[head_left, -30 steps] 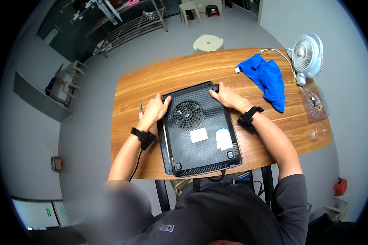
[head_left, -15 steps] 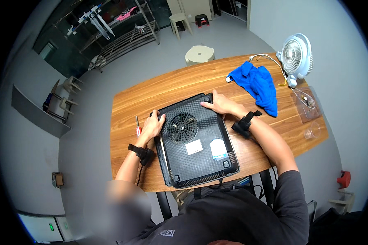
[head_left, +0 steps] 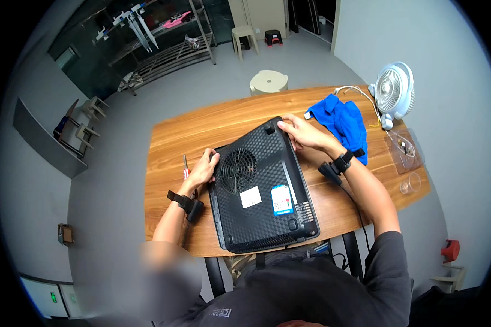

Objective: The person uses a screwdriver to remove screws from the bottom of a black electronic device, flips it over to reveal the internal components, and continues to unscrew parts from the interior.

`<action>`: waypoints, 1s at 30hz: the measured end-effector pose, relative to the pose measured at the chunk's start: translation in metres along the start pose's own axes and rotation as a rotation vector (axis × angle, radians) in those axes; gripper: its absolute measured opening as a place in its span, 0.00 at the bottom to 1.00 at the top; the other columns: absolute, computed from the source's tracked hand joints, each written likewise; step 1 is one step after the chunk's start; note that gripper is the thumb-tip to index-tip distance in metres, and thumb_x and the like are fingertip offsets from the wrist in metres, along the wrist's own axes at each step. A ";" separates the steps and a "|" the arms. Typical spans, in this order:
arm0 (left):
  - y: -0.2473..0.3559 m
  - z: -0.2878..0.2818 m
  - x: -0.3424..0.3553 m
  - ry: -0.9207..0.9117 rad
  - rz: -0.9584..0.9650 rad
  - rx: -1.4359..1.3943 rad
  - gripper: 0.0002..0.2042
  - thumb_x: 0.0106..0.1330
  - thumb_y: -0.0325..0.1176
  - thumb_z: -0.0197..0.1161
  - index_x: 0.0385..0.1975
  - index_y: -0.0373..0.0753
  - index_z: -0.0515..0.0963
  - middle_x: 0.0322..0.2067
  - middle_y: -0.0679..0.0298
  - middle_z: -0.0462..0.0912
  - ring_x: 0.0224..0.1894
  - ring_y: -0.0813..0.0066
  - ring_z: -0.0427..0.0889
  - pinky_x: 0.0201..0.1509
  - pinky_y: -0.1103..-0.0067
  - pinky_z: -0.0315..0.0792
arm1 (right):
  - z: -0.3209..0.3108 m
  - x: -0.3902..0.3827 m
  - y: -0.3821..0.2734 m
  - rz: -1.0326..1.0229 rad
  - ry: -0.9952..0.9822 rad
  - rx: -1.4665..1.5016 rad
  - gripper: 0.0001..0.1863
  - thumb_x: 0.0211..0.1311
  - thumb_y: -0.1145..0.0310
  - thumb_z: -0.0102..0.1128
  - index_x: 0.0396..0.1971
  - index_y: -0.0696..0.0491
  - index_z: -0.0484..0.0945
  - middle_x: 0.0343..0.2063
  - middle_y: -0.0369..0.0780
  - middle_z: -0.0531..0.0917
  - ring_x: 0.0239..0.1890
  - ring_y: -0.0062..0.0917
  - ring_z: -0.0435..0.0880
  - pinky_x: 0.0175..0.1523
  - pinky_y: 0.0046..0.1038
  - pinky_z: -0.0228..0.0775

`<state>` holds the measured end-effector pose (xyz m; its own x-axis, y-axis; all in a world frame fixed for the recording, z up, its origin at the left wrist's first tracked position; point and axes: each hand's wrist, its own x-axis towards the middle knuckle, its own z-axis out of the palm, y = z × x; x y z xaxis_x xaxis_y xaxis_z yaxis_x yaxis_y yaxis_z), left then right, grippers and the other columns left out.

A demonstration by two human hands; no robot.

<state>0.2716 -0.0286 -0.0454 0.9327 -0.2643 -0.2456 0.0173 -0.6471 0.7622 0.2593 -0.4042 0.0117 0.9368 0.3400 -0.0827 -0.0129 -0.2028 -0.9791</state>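
Observation:
A black induction cooktop [head_left: 245, 220] lies bottom side up, its textured underside showing a round fan grille [head_left: 238, 171], a white label and a blue-and-white label. Its far right corner is tilted up off the table. My right hand [head_left: 303, 132] grips that corner, thumb on top and fingers curled beneath the edge. On the opposite side my left hand [head_left: 205, 167] is closed round the left edge, beside the grille. Just left of that hand a screwdriver [head_left: 186, 171] with a red handle lies on the wooden table [head_left: 191, 128].
A blue cloth [head_left: 341, 122] lies at the table's far right, near a white fan [head_left: 394, 90] with a cable. Beside it are a clear plastic bag [head_left: 403, 155] with small parts and a clear cup [head_left: 411, 185]. A cream stool [head_left: 269, 82] stands beyond the table.
My right hand has raised the cooktop's far right corner, so the underside now slants toward the left. My left hand has stayed at the left edge.

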 end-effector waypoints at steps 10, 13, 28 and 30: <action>0.003 -0.005 -0.005 -0.032 -0.036 0.004 0.27 0.82 0.54 0.45 0.61 0.33 0.66 0.37 0.51 0.84 0.34 0.64 0.86 0.35 0.69 0.81 | 0.012 -0.023 -0.014 0.023 -0.233 0.231 0.22 0.83 0.50 0.46 0.40 0.55 0.77 0.27 0.33 0.81 0.12 0.09 0.65 0.16 0.16 0.52; 0.003 -0.020 -0.011 0.056 -0.032 0.463 0.36 0.79 0.61 0.42 0.68 0.31 0.65 0.53 0.36 0.82 0.63 0.43 0.79 0.65 0.58 0.74 | 0.032 -0.020 -0.040 -0.028 -0.218 0.254 0.22 0.82 0.51 0.47 0.38 0.55 0.77 0.25 0.33 0.81 0.11 0.09 0.65 0.16 0.15 0.51; 0.141 -0.094 -0.138 -0.035 0.033 -0.014 0.39 0.77 0.65 0.40 0.76 0.39 0.57 0.51 0.45 0.83 0.37 0.64 0.88 0.26 0.74 0.82 | 0.138 0.052 -0.126 -0.325 -0.094 -0.163 0.24 0.76 0.51 0.57 0.28 0.58 0.77 0.17 0.37 0.81 0.21 0.21 0.82 0.28 0.28 0.73; 0.143 -0.100 -0.148 -0.001 0.055 0.033 0.40 0.76 0.66 0.42 0.76 0.39 0.56 0.57 0.43 0.79 0.40 0.60 0.89 0.26 0.75 0.83 | 0.153 0.056 -0.138 -0.318 -0.121 -0.184 0.26 0.74 0.49 0.58 0.28 0.61 0.77 0.18 0.41 0.82 0.22 0.26 0.84 0.30 0.30 0.75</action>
<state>0.1719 -0.0104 0.1595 0.9315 -0.3009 -0.2042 -0.0463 -0.6550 0.7542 0.2598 -0.2164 0.1137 0.8358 0.5161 0.1875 0.3446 -0.2272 -0.9108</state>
